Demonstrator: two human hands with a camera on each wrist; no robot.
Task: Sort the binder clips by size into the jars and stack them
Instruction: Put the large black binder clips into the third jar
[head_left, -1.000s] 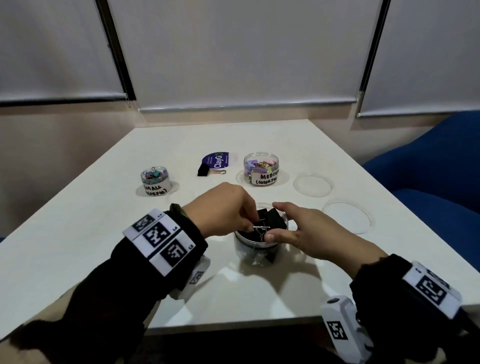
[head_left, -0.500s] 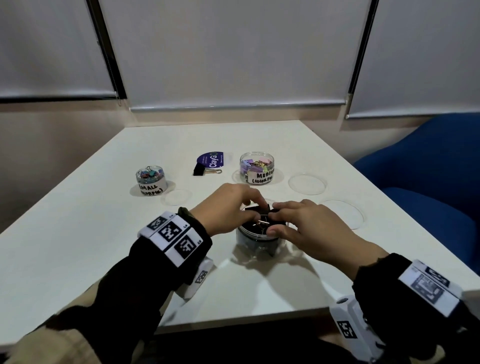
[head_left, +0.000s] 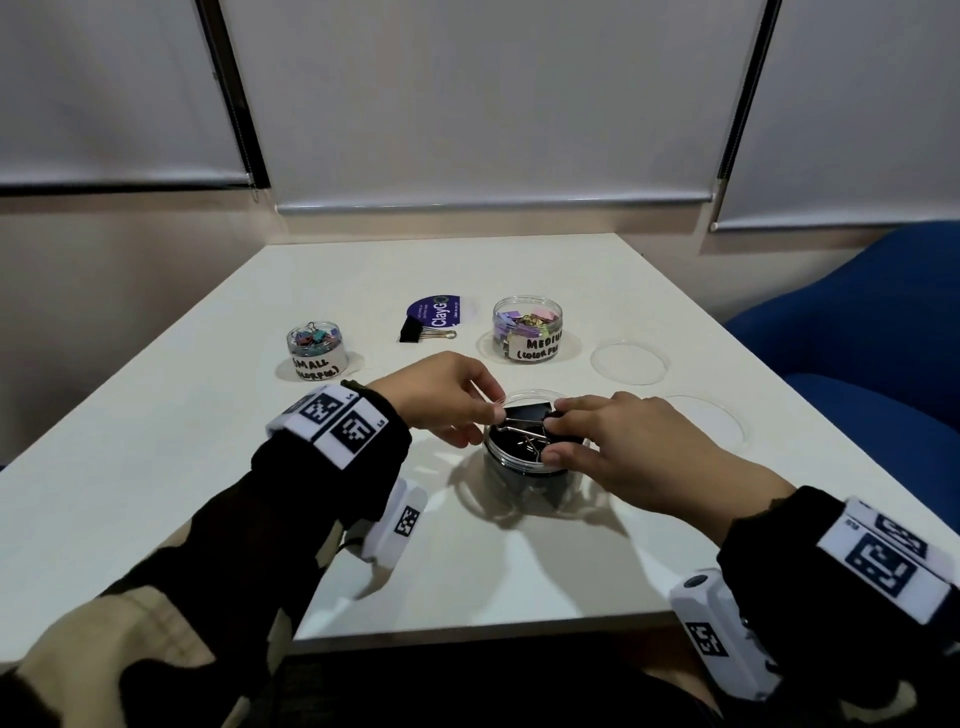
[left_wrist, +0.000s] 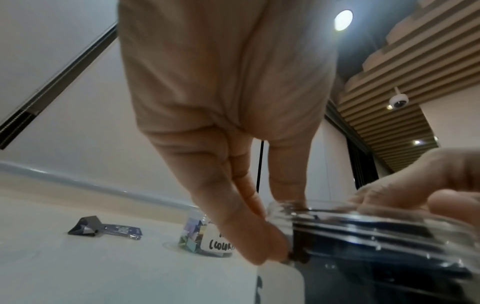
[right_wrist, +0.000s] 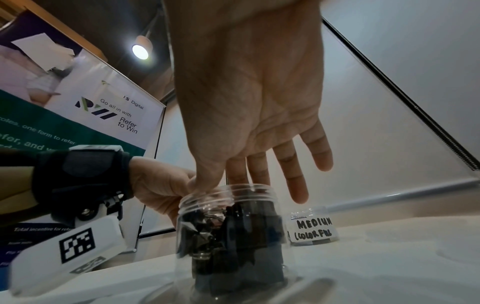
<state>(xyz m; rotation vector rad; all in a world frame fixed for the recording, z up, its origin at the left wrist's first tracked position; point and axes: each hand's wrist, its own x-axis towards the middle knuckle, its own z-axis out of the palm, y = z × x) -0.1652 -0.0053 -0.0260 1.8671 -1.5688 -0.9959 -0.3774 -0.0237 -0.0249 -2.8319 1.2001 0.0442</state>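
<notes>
Standing at ten o'clock on the table (head_left: 156, 467), the small jar (head_left: 316, 351) holds coloured clips. At twelve a black clip (head_left: 415, 329) pins a purple card (head_left: 439, 310). At one o'clock the medium jar (head_left: 527, 334) holds pastel clips. Two clear lids (head_left: 629, 361) lie at two o'clock, beside it. Near centre, the left hand (head_left: 441, 397) pinches the top clip (head_left: 525, 415) in the big jar (head_left: 524, 467), thumb and fingers closed on its left end. That jar is full of black clips. The right hand (head_left: 631, 441) meets it from three o'clock, index finger and thumb resting on the clip and rim; its other fingers stay straight and spread apart.
</notes>
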